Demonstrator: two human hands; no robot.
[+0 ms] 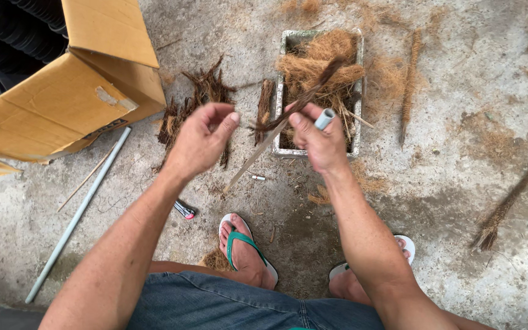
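My right hand grips a short grey pipe piece together with a thin pale stick and a dark brown fibre strip that slants up over the tray. My left hand hovers just left of the stick, thumb and forefinger pinched close, nothing visible between them. A grey rectangular tray full of tan coconut fibre lies on the concrete right behind my hands.
A cardboard box stands open at the upper left, black corrugated hoses behind it. A long grey pipe lies on the floor at left. Dark husk pieces, a lighter and fibre-wrapped sticks lie scattered around my sandalled feet.
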